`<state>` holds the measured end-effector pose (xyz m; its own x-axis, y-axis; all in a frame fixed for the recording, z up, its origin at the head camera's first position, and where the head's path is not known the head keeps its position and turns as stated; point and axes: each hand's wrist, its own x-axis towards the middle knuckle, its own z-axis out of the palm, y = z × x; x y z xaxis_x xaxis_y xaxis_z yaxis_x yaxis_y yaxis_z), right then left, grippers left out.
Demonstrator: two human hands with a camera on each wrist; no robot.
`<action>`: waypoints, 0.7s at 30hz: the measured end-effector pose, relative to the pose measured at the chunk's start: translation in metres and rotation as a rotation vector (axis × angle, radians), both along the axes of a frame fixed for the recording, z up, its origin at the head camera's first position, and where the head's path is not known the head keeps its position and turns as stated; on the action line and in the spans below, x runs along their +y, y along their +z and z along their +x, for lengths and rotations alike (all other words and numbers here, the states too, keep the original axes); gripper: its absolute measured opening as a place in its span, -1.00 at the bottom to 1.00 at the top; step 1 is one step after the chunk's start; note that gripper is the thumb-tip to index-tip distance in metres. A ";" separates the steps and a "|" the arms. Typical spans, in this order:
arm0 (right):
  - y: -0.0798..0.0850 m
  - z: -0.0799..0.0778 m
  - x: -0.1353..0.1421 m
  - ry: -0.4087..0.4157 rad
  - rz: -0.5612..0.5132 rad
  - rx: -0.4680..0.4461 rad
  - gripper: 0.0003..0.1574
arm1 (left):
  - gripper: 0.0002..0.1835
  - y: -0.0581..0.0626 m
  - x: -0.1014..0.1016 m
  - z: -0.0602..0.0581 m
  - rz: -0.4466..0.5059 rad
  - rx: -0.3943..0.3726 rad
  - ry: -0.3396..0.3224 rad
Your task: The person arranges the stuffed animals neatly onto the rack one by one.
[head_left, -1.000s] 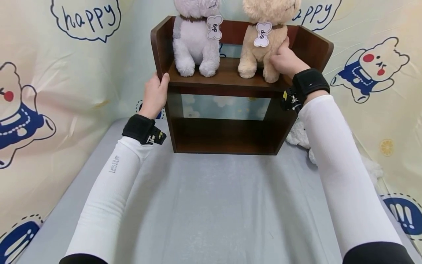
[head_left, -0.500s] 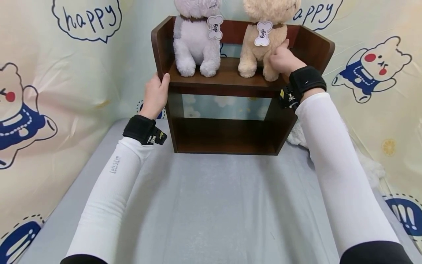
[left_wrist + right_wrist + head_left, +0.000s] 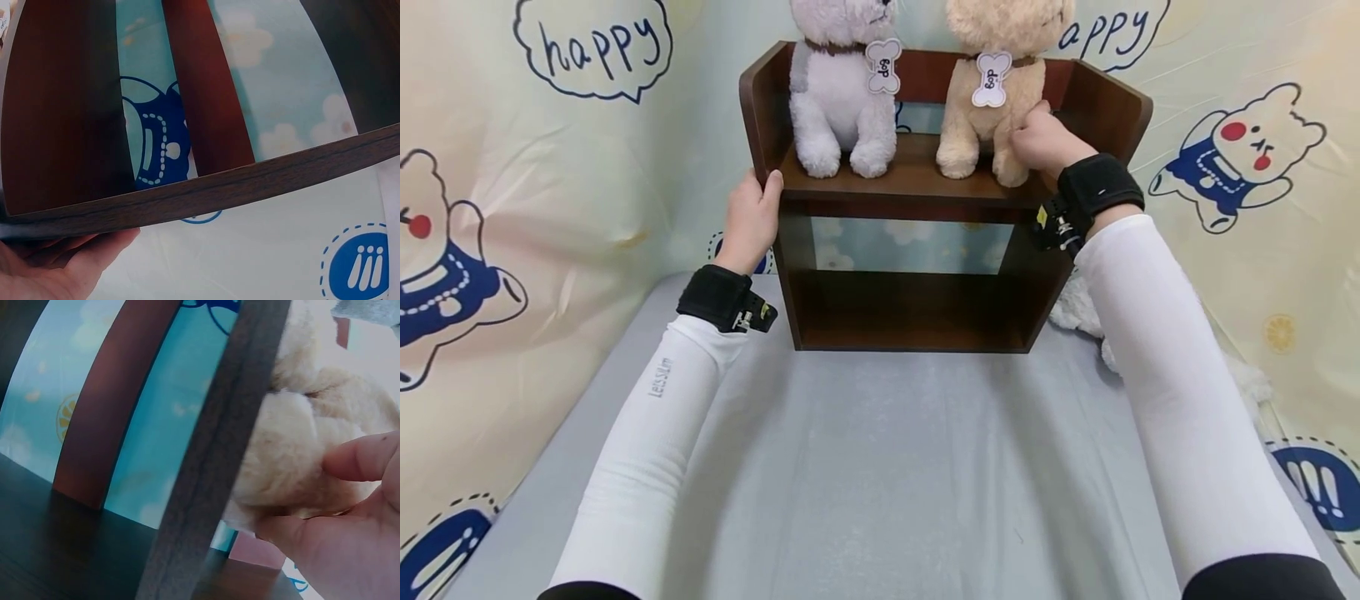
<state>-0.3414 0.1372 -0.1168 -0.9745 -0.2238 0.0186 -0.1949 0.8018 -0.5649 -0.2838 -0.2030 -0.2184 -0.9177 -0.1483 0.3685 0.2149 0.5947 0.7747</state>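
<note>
A dark brown wooden shelf stands on the table, with two stuffed dogs seated on its upper board. My left hand touches the outer side of its left panel; in the left wrist view its fingers lie against the panel just below the front edge. At the right end, my right hand holds the tan stuffed dog low on its side by a front leg. The right wrist view shows the thumb and a finger around its beige fur. A grey-and-white stuffed dog sits at the left.
Bone-shaped "dog" tags hang from both collars. The shelf's lower compartment holds nothing. White fluffy plush lies right of the shelf, partly behind my right arm. Patterned cloth hangs behind the grey-covered table.
My right hand has shifted slightly against the tan stuffed dog, its raised fingertip now lower. The left hand keeps its place at the panel. The head view has shifted a little.
</note>
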 end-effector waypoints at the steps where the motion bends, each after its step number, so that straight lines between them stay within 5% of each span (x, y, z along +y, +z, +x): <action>1: 0.000 0.002 0.001 -0.001 -0.007 -0.002 -0.23 | -0.41 0.000 0.000 0.000 0.002 -0.002 -0.002; 5: 0.003 0.009 0.002 -0.008 -0.029 -0.009 -0.23 | -0.40 0.000 0.000 0.000 0.004 -0.006 -0.004; 13: 0.005 0.024 0.000 0.009 0.089 -0.016 0.00 | -0.40 -0.001 -0.002 0.001 -0.010 -0.008 0.010; 21: 0.000 0.041 0.007 0.059 0.075 0.088 -0.02 | -0.41 -0.001 0.001 0.001 -0.016 0.009 0.016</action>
<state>-0.2999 0.1441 -0.1170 -0.9548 -0.2849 0.0847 -0.2895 0.8267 -0.4825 -0.2829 -0.2018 -0.2196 -0.9118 -0.1573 0.3793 0.2120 0.6108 0.7628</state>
